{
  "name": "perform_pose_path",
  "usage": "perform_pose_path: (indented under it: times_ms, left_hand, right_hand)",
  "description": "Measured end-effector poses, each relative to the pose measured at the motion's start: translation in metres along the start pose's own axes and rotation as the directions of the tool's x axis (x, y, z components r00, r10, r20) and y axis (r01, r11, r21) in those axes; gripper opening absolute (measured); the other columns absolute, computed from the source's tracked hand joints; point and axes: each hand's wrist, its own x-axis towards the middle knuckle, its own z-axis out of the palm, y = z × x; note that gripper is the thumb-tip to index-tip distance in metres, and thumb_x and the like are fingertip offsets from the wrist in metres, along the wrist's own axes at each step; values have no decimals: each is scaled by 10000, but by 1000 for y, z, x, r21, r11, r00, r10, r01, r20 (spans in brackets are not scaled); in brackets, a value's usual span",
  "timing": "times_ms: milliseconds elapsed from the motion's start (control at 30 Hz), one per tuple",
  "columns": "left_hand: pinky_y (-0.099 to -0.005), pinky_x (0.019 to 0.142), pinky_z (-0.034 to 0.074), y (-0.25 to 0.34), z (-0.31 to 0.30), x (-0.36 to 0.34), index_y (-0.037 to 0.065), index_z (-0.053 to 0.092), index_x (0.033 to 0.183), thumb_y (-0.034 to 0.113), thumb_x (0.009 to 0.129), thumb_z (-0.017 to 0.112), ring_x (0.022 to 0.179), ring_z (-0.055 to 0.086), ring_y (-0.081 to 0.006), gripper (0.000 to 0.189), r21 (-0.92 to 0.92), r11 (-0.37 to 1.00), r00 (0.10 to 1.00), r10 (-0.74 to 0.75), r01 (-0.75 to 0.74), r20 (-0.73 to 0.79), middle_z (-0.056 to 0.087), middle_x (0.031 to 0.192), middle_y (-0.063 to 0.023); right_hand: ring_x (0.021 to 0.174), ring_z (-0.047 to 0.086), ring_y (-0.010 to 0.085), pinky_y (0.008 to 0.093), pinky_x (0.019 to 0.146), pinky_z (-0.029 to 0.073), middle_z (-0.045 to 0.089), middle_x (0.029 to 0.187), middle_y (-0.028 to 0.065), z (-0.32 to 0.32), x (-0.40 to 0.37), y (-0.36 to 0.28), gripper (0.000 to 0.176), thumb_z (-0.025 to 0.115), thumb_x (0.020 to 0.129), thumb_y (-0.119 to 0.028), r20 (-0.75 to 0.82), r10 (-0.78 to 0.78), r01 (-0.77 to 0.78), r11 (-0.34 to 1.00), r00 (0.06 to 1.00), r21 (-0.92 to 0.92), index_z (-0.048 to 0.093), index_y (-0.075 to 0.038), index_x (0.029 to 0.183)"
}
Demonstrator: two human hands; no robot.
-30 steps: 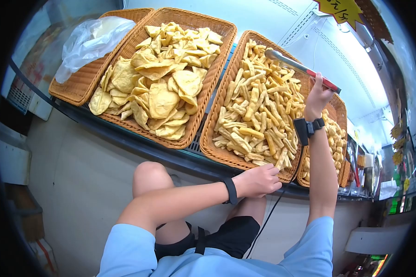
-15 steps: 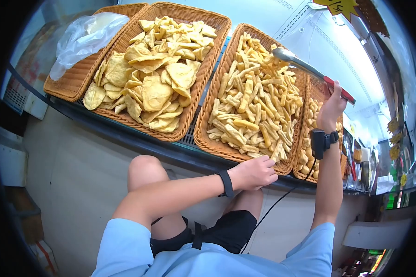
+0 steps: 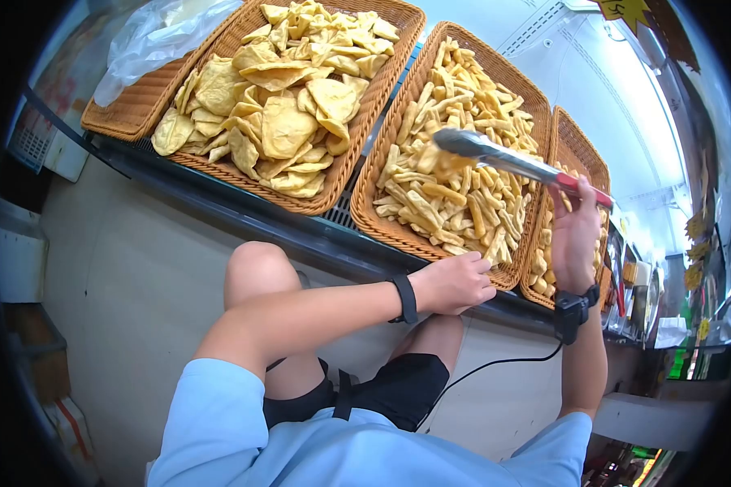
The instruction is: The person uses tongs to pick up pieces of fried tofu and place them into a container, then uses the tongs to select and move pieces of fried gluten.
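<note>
Red-handled tongs in right hand, left hand at basket rim, grip unclear; could scatter sticks if swept low.

The tongs, metal with a red grip, slant down toward the right, right of centre, their blurred head over the sticks. Pale yellow and finger-shaped, the sticks lie heaped in a brown woven basket.
</note>
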Motion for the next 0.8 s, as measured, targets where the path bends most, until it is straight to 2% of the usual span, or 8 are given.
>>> perform_pose_path:
  times_ms: [100, 333, 433, 500, 600, 800]
  left_hand:
    - [-339, 809, 459, 0, 0, -1, 104, 563, 774, 159, 766, 640, 866, 546, -216, 95, -21, 1000, 1000, -10, 10, 1, 568, 750, -21]
    - [-326, 793, 443, 0, -2, -1, 120, 608, 746, 177, 776, 634, 852, 583, -211, 69, 7, 1000, 1000, -2, 2, 9, 624, 726, -20]
    - [-325, 790, 442, 0, -1, -1, 120, 609, 745, 170, 769, 638, 850, 581, -210, 62, 12, 1000, 1000, -5, 5, 6, 624, 728, -20]
    - [-329, 793, 447, -1, -2, 0, 114, 594, 749, 162, 766, 639, 852, 570, -211, 68, 10, 1000, 1000, -3, 3, 7, 605, 729, -21]
    - [-337, 803, 459, 0, 0, 0, 102, 562, 754, 148, 768, 636, 855, 550, -215, 89, -9, 1000, 1000, -2, 2, 10, 564, 733, -26]
    - [-339, 805, 461, 0, 1, 1, 96, 561, 758, 141, 771, 630, 855, 550, -221, 83, -32, 999, 1000, -6, 6, -7, 564, 737, -30]
  right_hand:
    - [1055, 649, 194, 336, 1008, 526, 627, 1142, 137, 12, -11, 20, 265, 604, 1005, -226, 28, 10, -9, 1000, 1000, -29, 542, 13, 1100]
    - [1131, 625, 238, 339, 1024, 512, 590, 1235, 222, 28, -5, -4, 421, 579, 1018, -240, 90, -149, 158, 982, 985, -102, 414, 52, 1272]
    - [1135, 623, 244, 333, 1018, 519, 584, 1245, 238, 19, 6, -23, 402, 576, 1017, -231, 76, -233, 241, 963, 970, -118, 430, 53, 1262]
    - [1146, 615, 252, 333, 1032, 523, 574, 1249, 258, 11, 16, -36, 391, 584, 1015, -242, 59, -307, 310, 948, 950, -65, 454, 61, 1224]
    - [1162, 603, 256, 339, 1042, 520, 548, 1255, 233, 5, 49, -44, 424, 631, 993, -246, 28, -415, 415, 905, 910, -88, 448, 61, 1220]
    - [1140, 591, 214, 307, 1010, 501, 520, 1251, 198, 17, 125, 1, 546, 704, 952, -278, 7, -510, 496, 832, 860, -249, 423, 74, 1262]
